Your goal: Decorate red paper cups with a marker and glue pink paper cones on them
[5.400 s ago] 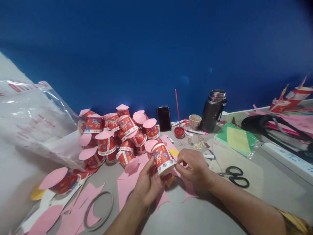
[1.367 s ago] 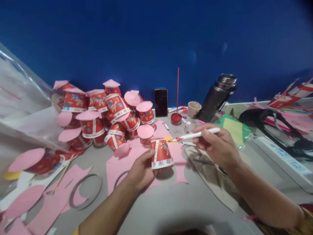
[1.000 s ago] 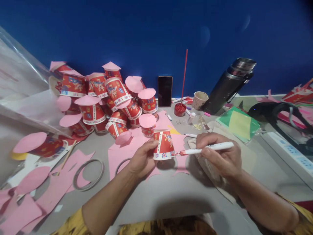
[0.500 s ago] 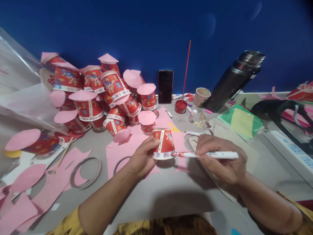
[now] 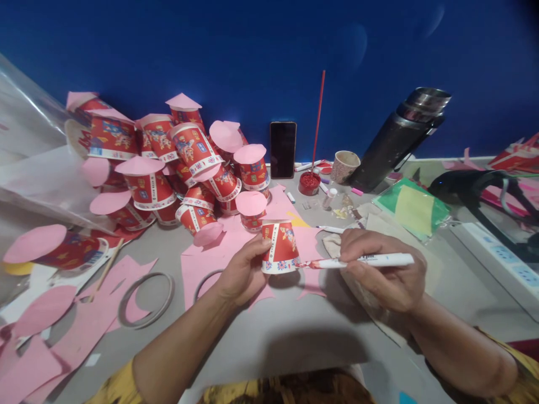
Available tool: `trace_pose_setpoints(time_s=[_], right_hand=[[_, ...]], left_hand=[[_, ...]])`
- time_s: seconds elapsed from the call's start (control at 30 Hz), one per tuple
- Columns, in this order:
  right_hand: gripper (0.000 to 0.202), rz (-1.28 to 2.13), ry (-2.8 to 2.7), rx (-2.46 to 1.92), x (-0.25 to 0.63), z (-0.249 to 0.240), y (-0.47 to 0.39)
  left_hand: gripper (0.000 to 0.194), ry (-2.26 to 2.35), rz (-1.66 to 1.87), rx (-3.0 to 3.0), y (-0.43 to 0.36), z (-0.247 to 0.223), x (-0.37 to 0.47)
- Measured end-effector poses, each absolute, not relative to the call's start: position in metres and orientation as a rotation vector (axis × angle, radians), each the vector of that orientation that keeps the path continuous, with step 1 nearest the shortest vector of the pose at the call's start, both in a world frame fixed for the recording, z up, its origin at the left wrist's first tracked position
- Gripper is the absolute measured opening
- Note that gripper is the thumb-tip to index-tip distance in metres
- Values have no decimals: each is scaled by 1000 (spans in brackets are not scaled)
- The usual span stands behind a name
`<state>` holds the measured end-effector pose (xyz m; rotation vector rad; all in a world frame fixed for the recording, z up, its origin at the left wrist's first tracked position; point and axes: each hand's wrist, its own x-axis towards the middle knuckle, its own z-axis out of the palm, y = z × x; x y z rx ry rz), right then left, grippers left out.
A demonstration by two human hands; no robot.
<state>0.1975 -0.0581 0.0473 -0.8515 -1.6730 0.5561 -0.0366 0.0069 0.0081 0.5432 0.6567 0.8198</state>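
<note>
Upside down above the table, a red paper cup (image 5: 285, 241) with a white, flower-marked rim is gripped by my left hand (image 5: 246, 268) on its left side. My right hand (image 5: 385, 272) pinches a white marker (image 5: 389, 260) held almost level. The marker's red-stained tip end reaches the lower right edge of the cup's rim; whether it touches cannot be told. Pink paper (image 5: 229, 235) lies beneath and behind the cup. A pile of similar red cups with pink paper tops (image 5: 151, 182) stands at the back left.
A phone (image 5: 283, 150) leans on the blue wall. Right of it are a small red pot (image 5: 309, 183) with a thin stick, a paper cup (image 5: 345, 167) and a black flask (image 5: 398, 140). A tape roll (image 5: 146, 300) and pink scraps lie left; a power strip (image 5: 501, 264) lies right.
The view has shifted slightly, moving most things a little to the left. Both hands keep their hold, and the marker's tip stays by the cup's rim.
</note>
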Motion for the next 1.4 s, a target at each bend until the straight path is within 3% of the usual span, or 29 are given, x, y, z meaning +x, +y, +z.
trace_pose_setpoints(time_s=[0.27, 1.4], right_hand=[[11, 556, -1579, -904, 201, 48, -56], [13, 551, -1646, -853, 198, 49, -53]], left_hand=[[28, 676, 823, 433, 7, 6, -38], [30, 667, 823, 438, 7, 6, -37]])
